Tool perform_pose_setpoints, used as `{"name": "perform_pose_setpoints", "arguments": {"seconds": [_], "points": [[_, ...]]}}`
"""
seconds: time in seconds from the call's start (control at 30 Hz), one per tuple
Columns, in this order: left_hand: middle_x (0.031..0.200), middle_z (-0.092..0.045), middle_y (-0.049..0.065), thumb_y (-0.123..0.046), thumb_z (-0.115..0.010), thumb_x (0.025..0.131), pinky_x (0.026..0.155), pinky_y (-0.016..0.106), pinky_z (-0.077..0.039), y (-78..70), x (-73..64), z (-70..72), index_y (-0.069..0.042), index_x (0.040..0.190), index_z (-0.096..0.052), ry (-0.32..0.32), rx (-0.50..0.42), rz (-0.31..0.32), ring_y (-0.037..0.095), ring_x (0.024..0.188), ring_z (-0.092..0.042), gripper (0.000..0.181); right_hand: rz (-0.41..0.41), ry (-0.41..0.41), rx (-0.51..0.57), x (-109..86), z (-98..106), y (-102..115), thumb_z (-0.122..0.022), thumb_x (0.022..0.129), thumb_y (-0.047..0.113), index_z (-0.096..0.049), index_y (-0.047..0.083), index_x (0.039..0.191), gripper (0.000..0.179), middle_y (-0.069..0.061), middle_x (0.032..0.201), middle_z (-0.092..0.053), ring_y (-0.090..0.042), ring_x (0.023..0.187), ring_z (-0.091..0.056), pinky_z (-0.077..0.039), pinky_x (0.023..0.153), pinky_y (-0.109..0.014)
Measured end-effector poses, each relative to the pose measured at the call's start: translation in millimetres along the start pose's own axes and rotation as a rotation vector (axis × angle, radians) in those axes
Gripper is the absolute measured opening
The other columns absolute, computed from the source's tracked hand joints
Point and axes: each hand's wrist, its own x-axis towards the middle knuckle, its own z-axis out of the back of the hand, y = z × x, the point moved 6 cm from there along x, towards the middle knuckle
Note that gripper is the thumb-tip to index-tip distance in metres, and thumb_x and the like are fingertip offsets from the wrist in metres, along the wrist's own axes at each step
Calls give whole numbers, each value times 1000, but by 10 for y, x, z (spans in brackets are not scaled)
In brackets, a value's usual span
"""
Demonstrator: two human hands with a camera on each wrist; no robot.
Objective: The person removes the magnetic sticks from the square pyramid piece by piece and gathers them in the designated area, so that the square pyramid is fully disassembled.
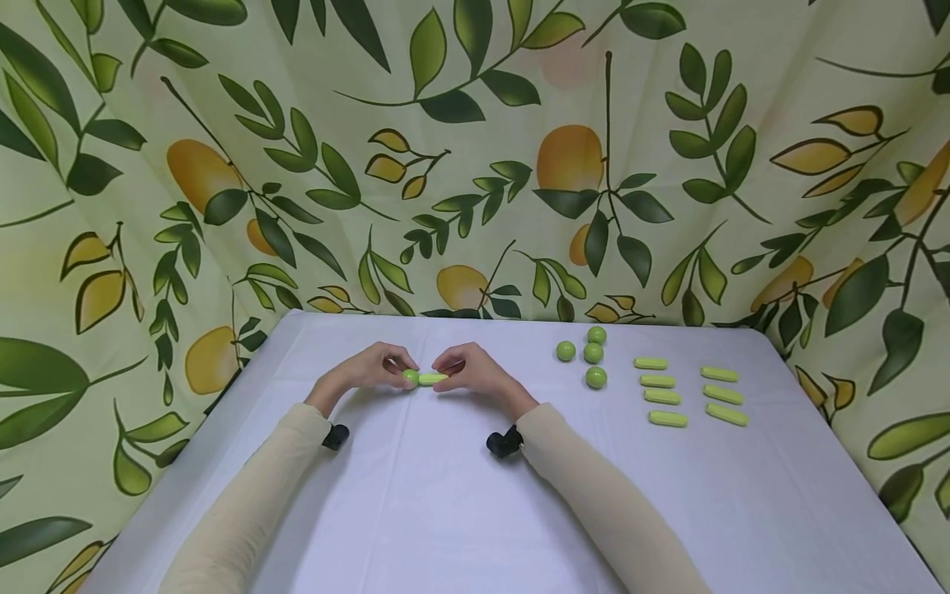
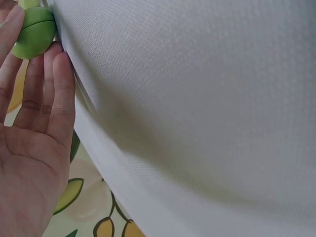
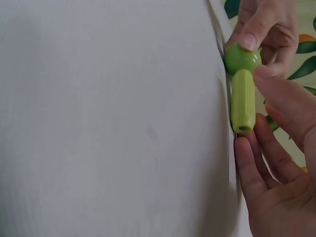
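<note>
Near the table's far side, my left hand [image 1: 373, 368] pinches a glossy green ball [image 1: 411, 379]. A seam runs around the ball [image 2: 37, 32] in the left wrist view. A pale green ribbed stick [image 1: 431, 379] lies against the ball's right side, end to ball. My right hand [image 1: 481, 373] holds this stick between thumb and fingers. In the right wrist view the stick [image 3: 243, 103] has a small hole in its near end, and its far end meets the ball [image 3: 242, 59]. Whether the two are joined or only touching, I cannot tell.
Several loose green balls [image 1: 593, 353] sit right of my right hand. Farther right, several pale green sticks [image 1: 662, 396] lie in two columns. The table [image 1: 460, 511] has a white cloth, and a leaf-patterned curtain [image 1: 490, 190] hangs behind it.
</note>
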Motion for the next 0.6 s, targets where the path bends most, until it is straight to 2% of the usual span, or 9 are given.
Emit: {"name": "perform_pose_setpoints", "arguments": {"seconds": [0.2, 0.4, 0.6], "points": [[107, -70, 10, 1, -80, 87, 90, 40, -54, -18, -10, 4, 4, 106, -72, 4, 10, -14, 27, 101, -65, 21, -45, -28, -54, 58, -71, 7, -86, 81, 1, -76, 0, 102, 23, -3, 93, -73, -13, 85, -64, -52, 83, -25], [107, -70, 12, 0, -80, 87, 89, 41, -54, -24, -24, 11, 4, 107, -72, 12, 11, -14, 29, 100, -66, 22, -73, -61, -97, 86, -93, 2, -84, 81, -3, -78, 1, 96, 17, 0, 86, -72, -11, 79, -62, -51, 76, -24], [108, -69, 14, 1, -79, 87, 91, 46, -53, -26, -12, 1, 5, 107, -72, 12, -5, -28, 30, 101, -65, 22, -78, -64, -85, 74, -84, -21, -83, 82, -3, -79, 2, 96, 16, 1, 87, -72, -11, 80, -62, -50, 77, -24]]}}
